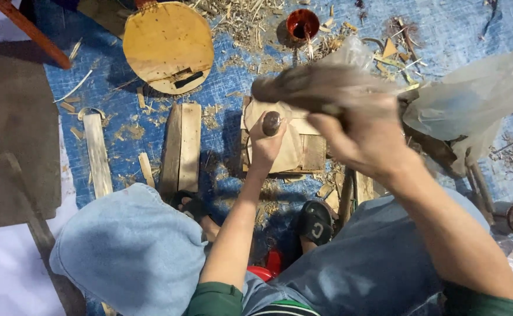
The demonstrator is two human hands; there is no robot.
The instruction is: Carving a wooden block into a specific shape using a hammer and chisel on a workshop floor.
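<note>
— What's the right hand gripping?

— A dark wooden mallet, but it is smeared by motion blur; its outline can't be made out.

— And the left hand?

— Its fist covers all but the rounded dark top of a tool handle; the blade is hidden.

— The edges?

— The tin can sits half behind the right forearm, and the plastic sheet runs off the right edge.

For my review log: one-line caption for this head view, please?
Seated person's left hand steadies a chisel handle on a wooden block; right hand swings a blurred mallet.
</note>
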